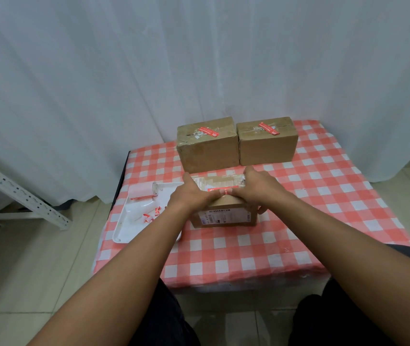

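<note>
Cardboard box (224, 217), brown, sits mid-table on the checked cloth (323, 196), with a printed label on its near face. The label text is too small to read. The two hands cover most of the box top, so the tape and the red sticker (220, 189) there show only in part, and the sticker print is illegible. There is a pale shape at the box's lower 3 o'clock corner: finger or torn flap, cannot tell.

Left hand (194, 193): laid flat on the top at the 9 o'clock side, fingers straight toward the far edge, thumb pressing the sticker. Right hand (257, 184): the same at the 3 o'clock side, its thumb tip meeting the other thumb on the sticker. Neither hand wraps the box.

At 12 o'clock from the box stand the left rear box (207, 148) and the right rear box (266, 143), both taped, side by side. At 9 o'clock is a white tray (124, 236) holding a sticker roll (144, 192) and curled scraps (153, 216). The left forearm hides the tray's near right corner.
</note>
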